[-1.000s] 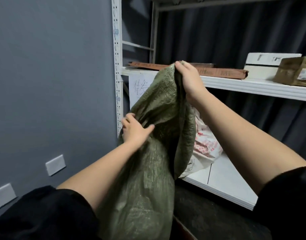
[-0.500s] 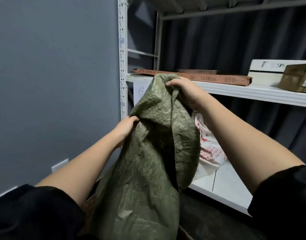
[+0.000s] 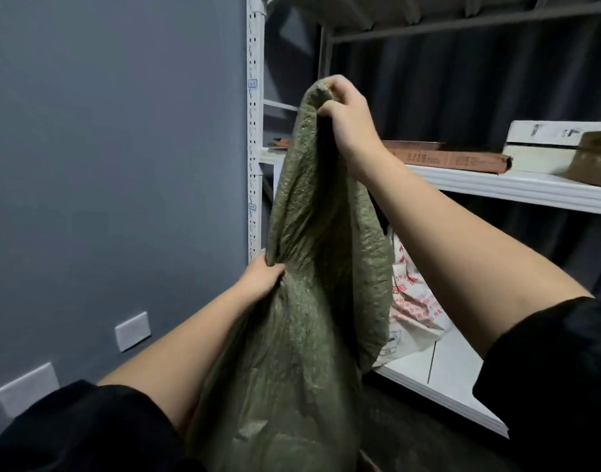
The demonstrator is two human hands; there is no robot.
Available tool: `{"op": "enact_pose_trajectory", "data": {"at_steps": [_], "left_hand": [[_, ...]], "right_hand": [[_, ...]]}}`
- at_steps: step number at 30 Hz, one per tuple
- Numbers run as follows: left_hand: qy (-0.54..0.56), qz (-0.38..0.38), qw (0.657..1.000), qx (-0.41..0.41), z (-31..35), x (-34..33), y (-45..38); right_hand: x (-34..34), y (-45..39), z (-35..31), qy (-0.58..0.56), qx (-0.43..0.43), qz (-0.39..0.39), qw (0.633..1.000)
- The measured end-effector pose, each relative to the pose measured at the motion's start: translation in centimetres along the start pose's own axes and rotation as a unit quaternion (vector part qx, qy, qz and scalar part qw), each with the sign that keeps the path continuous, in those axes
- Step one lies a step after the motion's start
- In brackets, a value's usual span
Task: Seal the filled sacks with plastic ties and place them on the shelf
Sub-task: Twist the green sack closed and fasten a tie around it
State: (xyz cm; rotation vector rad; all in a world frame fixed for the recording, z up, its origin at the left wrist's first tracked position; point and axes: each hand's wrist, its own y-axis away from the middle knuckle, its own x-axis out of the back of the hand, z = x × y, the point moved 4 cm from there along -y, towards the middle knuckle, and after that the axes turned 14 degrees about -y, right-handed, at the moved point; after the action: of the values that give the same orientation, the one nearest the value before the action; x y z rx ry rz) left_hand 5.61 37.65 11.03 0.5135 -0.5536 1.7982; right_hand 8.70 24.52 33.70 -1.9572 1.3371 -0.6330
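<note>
A green woven sack (image 3: 302,301) hangs upright in front of me, its mouth stretched tall. My right hand (image 3: 346,120) is closed on the top edge of the sack, high up beside the shelf post. Lower down, my left hand (image 3: 261,277) pinches the sack's left edge at mid height. Behind the sack, a white sack with red print (image 3: 411,301) lies on the lower white shelf (image 3: 445,379). No plastic tie shows in view.
A white perforated shelf post (image 3: 255,131) stands against the grey wall. On the upper shelf (image 3: 517,189) lie a flat brown carton (image 3: 445,158), a white box (image 3: 547,144) and a brown box (image 3: 598,158). Dark curtain hangs behind. Wall plates (image 3: 132,330) sit low left.
My right hand has lifted the sack's top edge higher, above the upper shelf level. My left hand has slid from the front of the sack to grip its left edge.
</note>
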Motion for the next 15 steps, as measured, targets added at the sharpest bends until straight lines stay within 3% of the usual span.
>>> {"op": "enact_pose_trajectory", "data": {"at_steps": [3,5,8,10,12,14,15], "left_hand": [[0.064,0.020,0.998,0.010,-0.7,0.0,-0.4],[0.124,0.013,0.992,0.031,-1.2,0.1,-0.3],[0.147,-0.065,0.987,-0.008,-0.5,0.0,0.6],[0.126,-0.113,0.985,-0.023,-0.6,-0.3,0.6],[0.133,-0.076,0.988,0.007,-1.2,-0.1,0.1],[0.200,-0.043,0.978,0.039,-1.9,0.1,-0.2],[0.239,-0.039,0.969,0.056,-2.1,0.3,-0.1]], "right_hand": [[-0.5,0.4,1.1,-0.029,-0.040,-0.033,0.998],[-0.2,0.5,3.0,0.022,-0.078,-0.085,0.993],[0.3,1.5,5.0,0.108,-0.117,-0.137,0.978],[0.4,2.1,6.3,0.104,-0.155,-0.146,0.972],[0.7,2.6,7.3,-0.030,-0.225,-0.114,0.967],[1.5,2.7,8.3,-0.212,-0.288,-0.016,0.934],[2.0,3.0,9.2,-0.224,-0.305,0.030,0.925]]}}
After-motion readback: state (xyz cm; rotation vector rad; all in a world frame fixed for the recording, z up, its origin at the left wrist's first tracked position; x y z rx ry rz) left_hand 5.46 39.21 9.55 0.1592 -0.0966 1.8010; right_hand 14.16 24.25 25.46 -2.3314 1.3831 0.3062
